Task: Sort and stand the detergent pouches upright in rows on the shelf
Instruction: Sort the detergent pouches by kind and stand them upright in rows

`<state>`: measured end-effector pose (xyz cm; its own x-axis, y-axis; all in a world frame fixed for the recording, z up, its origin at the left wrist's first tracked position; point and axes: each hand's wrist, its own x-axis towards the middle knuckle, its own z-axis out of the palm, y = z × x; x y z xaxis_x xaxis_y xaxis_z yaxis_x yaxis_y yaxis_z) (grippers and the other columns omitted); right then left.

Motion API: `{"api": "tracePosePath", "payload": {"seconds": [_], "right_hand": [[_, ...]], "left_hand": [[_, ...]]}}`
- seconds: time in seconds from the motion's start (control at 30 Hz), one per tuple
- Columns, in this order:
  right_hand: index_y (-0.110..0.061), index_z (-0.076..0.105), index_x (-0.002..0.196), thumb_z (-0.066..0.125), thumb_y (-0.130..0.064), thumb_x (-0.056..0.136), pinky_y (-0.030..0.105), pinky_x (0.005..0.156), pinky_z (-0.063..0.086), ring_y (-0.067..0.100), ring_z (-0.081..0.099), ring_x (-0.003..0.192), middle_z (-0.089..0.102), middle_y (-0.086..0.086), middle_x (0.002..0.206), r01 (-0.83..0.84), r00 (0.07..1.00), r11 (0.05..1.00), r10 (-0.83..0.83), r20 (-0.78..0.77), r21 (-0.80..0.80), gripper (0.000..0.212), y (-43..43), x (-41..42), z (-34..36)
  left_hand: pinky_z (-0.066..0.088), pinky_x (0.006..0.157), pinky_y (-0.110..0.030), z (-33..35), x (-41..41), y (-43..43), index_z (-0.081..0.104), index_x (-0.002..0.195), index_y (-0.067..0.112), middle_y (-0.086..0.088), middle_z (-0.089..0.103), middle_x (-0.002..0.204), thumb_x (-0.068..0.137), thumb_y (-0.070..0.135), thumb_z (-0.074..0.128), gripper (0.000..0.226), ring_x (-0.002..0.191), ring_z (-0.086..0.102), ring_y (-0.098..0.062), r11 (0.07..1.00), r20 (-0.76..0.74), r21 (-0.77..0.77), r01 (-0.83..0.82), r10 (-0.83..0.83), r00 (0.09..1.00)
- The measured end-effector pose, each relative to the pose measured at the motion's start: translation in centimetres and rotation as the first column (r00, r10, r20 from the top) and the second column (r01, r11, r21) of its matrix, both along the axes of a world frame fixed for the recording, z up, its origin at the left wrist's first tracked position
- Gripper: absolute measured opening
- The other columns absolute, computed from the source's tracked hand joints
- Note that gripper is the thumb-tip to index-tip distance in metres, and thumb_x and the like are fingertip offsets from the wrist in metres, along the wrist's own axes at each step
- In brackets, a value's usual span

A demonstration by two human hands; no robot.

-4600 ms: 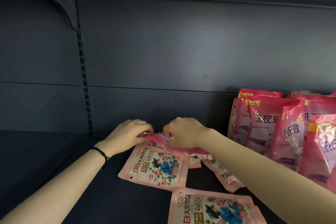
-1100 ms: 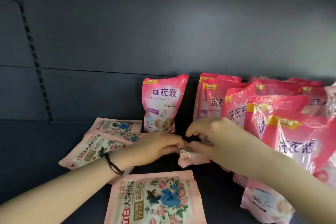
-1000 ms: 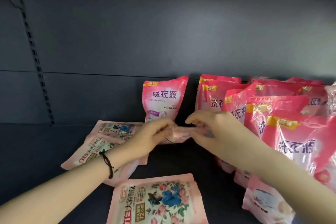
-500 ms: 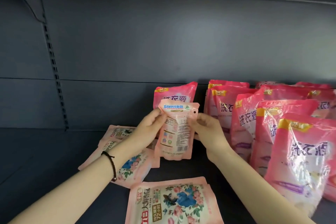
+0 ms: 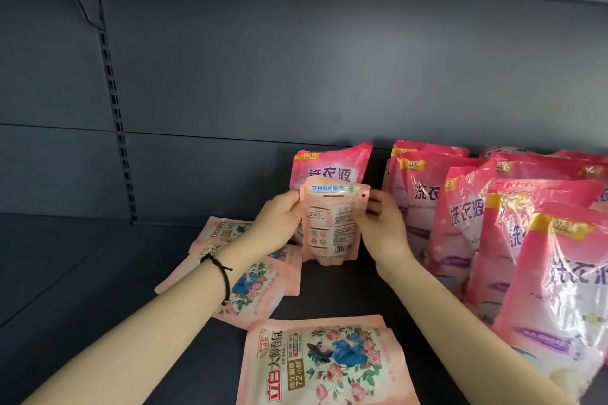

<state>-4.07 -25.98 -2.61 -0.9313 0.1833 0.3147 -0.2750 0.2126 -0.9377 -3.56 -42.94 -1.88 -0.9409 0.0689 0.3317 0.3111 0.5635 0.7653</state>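
Observation:
I hold a small light-pink detergent pouch (image 5: 330,223) upright, its printed back toward me and its base on or just above the dark shelf (image 5: 98,273). My left hand (image 5: 279,223) grips its left edge and my right hand (image 5: 383,227) its right edge. Directly behind it stands one deep-pink pouch (image 5: 332,164) against the back wall. Several more deep-pink pouches (image 5: 460,207) stand in rows to the right. Floral light-pink pouches lie flat: one near the front (image 5: 325,368), others under my left forearm (image 5: 250,289).
The shelf's back panel (image 5: 296,76) is dark grey, with a slotted upright rail (image 5: 115,115) at the left. A big deep-pink pouch (image 5: 566,289) stands close at the right front. Bare shelf floor extends to the left of the flat pouches.
Both hands lifted a pouch that lay flat and turned it upright. Over the last half second it sank a little toward the shelf in front of the lone standing pouch.

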Motion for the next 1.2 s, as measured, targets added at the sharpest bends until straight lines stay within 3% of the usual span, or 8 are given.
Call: {"api": "tracePosePath", "payload": {"seconds": [0.1, 0.2, 0.33, 0.47, 0.7, 0.87, 1.07, 1.2], "right_hand": [[-0.018, 0.042, 0.132, 0.063, -0.004, 0.087, 0.020, 0.099, 0.040, 0.009, 0.044, 0.119, 0.046, -0.001, 0.128, 0.074, 0.972, 0.987, -0.039, -0.233, 0.141, 0.052, 0.3, 1.8, 1.4], [-0.018, 0.053, 0.121, 0.064, -0.003, 0.082, -0.003, 0.084, 0.032, -0.007, 0.040, 0.102, 0.046, -0.005, 0.120, 0.117, 0.880, 0.862, 0.140, -0.454, 0.494, 0.043, 1.2, 4.2, 3.5], [-0.025, 0.064, 0.108, 0.063, -0.026, 0.088, 0.024, 0.085, 0.051, 0.004, 0.057, 0.099, 0.059, -0.011, 0.110, -0.059, 0.865, 0.423, 0.474, -0.165, 0.904, 0.020, 2.3, 6.8, 5.6], [-0.030, 0.061, 0.109, 0.054, -0.045, 0.089, 0.035, 0.077, 0.054, 0.009, 0.060, 0.092, 0.061, -0.012, 0.104, -0.063, 0.846, 0.103, 0.534, -0.001, 0.993, 0.026, 2.1, 8.2, 5.9], [-0.030, 0.059, 0.115, 0.057, -0.045, 0.088, 0.034, 0.077, 0.054, 0.007, 0.057, 0.093, 0.061, -0.012, 0.106, -0.119, 0.811, 0.008, 0.577, 0.092, 0.993, 0.031, 1.5, 9.7, 5.3], [-0.032, 0.059, 0.115, 0.055, -0.044, 0.090, 0.029, 0.072, 0.050, 0.008, 0.057, 0.093, 0.062, -0.012, 0.107, -0.058, 0.835, -0.025, 0.546, 0.062, 0.998, 0.028, 1.2, 12.2, 4.3], [-0.035, 0.059, 0.112, 0.052, -0.047, 0.089, 0.025, 0.064, 0.042, 0.010, 0.057, 0.090, 0.059, -0.014, 0.103, -0.071, 0.844, 0.005, 0.533, 0.058, 0.997, 0.026, 0.0, 16.9, 1.8], [-0.035, 0.059, 0.113, 0.054, -0.047, 0.089, 0.025, 0.068, 0.045, 0.010, 0.056, 0.093, 0.059, -0.013, 0.107, -0.105, 0.867, 0.060, 0.495, 0.061, 0.993, 0.027, -0.6, 18.3, 0.9]], "left_hand": [[0.046, 0.083, -0.025, 1.1, 0.6, -1.3, 0.048, 0.136, 0.021, -0.001, 0.062, 0.128, 0.097, 0.029, 0.051, 0.040, 0.110, 0.060, -0.014, 0.986, -0.029, -0.145, -0.087, 0.084, 0.996], [0.048, 0.082, -0.025, 2.2, 2.8, -3.2, 0.045, 0.134, 0.027, 0.003, 0.061, 0.125, 0.095, 0.034, 0.053, 0.041, 0.105, 0.060, -0.010, 0.936, -0.144, -0.329, -0.124, 0.080, 0.986], [0.050, 0.081, -0.027, 2.6, 7.3, -4.7, 0.052, 0.118, 0.039, 0.017, 0.060, 0.107, 0.094, 0.043, 0.047, 0.025, 0.100, 0.055, -0.003, 0.631, -0.264, -0.772, -0.079, -0.205, 0.943], [0.048, 0.084, -0.033, 1.5, 10.3, -4.7, 0.059, 0.111, 0.034, 0.015, 0.062, 0.097, 0.094, 0.044, 0.042, 0.026, 0.094, 0.054, -0.008, 0.429, -0.218, -0.902, -0.048, -0.358, 0.908], [0.045, 0.085, -0.033, 0.9, 12.1, -5.2, 0.062, 0.108, 0.033, 0.014, 0.066, 0.108, 0.085, 0.053, 0.007, 0.064, 0.099, 0.058, -0.010, 0.383, -0.251, -0.917, -0.111, -0.338, 0.907], [0.041, 0.065, -0.025, 0.0, 14.4, -6.8, 0.069, 0.085, 0.029, 0.013, 0.067, 0.078, 0.087, 0.049, 0.034, 0.040, 0.076, 0.063, -0.011, 0.397, -0.342, -0.901, -0.176, -0.401, 0.849], [0.047, 0.086, -0.029, -2.2, 17.8, -7.6, 0.058, 0.118, 0.041, 0.019, 0.063, 0.110, 0.083, 0.069, 0.026, 0.056, 0.103, 0.054, -0.003, 0.533, -0.156, -0.844, 0.054, -0.341, 0.927], [0.043, 0.092, -0.028, -3.6, 19.1, -7.1, 0.057, 0.116, 0.040, 0.021, 0.055, 0.119, 0.078, 0.074, 0.046, 0.053, 0.111, 0.048, -0.004, 0.593, -0.018, -0.775, 0.217, -0.364, 0.931]]}}
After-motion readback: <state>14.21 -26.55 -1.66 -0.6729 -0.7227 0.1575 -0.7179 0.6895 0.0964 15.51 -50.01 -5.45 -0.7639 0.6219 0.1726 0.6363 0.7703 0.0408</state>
